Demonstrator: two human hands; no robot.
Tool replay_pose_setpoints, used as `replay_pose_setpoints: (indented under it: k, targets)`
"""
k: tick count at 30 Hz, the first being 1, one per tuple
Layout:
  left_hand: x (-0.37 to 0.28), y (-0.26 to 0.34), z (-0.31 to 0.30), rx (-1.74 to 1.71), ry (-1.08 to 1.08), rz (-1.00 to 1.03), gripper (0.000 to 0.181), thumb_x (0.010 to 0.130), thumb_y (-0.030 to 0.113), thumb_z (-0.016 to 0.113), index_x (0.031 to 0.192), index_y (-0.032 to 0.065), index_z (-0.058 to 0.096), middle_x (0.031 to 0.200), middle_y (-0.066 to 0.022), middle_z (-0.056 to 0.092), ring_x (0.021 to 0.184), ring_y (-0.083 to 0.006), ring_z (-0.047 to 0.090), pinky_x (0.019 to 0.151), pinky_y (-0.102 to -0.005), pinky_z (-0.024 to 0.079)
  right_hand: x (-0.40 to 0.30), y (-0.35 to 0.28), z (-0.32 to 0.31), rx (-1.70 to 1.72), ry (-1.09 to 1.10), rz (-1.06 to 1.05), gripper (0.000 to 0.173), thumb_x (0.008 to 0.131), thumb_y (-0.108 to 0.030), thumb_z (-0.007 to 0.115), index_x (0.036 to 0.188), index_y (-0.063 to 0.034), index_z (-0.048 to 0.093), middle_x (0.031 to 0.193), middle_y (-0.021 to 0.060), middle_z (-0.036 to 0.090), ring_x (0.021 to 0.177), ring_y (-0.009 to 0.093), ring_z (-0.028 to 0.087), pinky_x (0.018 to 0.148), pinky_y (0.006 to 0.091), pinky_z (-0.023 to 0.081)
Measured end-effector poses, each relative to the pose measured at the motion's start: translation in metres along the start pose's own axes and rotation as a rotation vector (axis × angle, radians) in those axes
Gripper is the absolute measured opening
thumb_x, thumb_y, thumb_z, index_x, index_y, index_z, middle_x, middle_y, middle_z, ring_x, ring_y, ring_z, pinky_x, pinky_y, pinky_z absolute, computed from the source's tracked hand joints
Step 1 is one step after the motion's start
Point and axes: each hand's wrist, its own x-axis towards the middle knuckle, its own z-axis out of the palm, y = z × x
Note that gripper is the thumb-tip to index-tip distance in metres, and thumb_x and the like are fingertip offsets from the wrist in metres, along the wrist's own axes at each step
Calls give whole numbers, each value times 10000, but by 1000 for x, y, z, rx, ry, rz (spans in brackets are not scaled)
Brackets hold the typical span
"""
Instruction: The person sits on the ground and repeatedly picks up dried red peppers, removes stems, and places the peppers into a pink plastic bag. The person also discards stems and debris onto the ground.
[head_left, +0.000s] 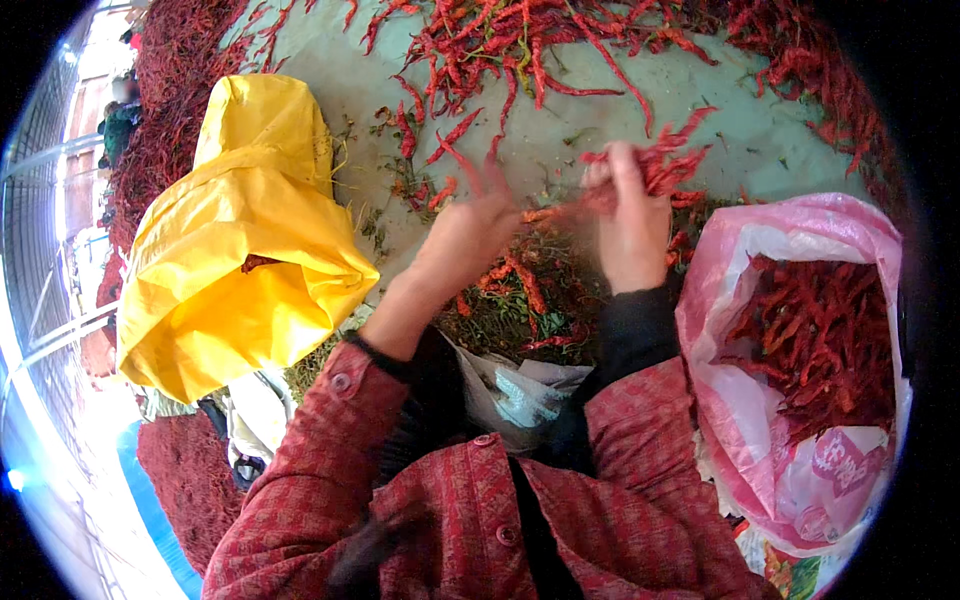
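My right hand (634, 206) is closed round a bunch of dried red chili peppers (675, 161) that stick out past its fingers. To its left, my left hand (476, 225) is blurred; red chilies show at its fingertips, but whether it grips them is unclear. Between and below the hands lies a heap of stems and leaf scraps (555, 300) with some orange-red chilies in it. Beyond the hands, a pile of red chilies (517, 37) spreads over a pale green sheet (570, 139), with a few loose ones nearer to me.
A yellow woven sack (247, 195) lies at the left, its mouth towards me. At the right stands a pink woven sack (705, 315) holding red chilies (817, 345). More chilies are heaped along the far left (169, 90) and far right (817, 67). A person (120, 124) is at the far left.
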Motion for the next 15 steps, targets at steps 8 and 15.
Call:
replay_pose_setpoints:
  k: [8, 15]
  targets:
    - [35, -16, 5, 399, -45, -360, 402, 785, 431, 517, 839, 40, 593, 782, -154, 604, 731, -320, 586, 643, -424, 453, 9, 16, -10, 113, -48, 53, 184, 815, -227, 584, 759, -63, 523, 626, -10, 496, 575, 81, 437, 560, 229, 357]
    - [28, -14, 15, 208, 193, -359, 298, 779, 296, 565, 965, 63, 545, 866, -138, 598, 796, -326, 576, 684, -390, 460, 3, 13, -4, -92, -80, 189, 190, 799, -245, 605, 766, -67, 549, 592, -18, 491, 553, 62, 435, 542, 217, 335]
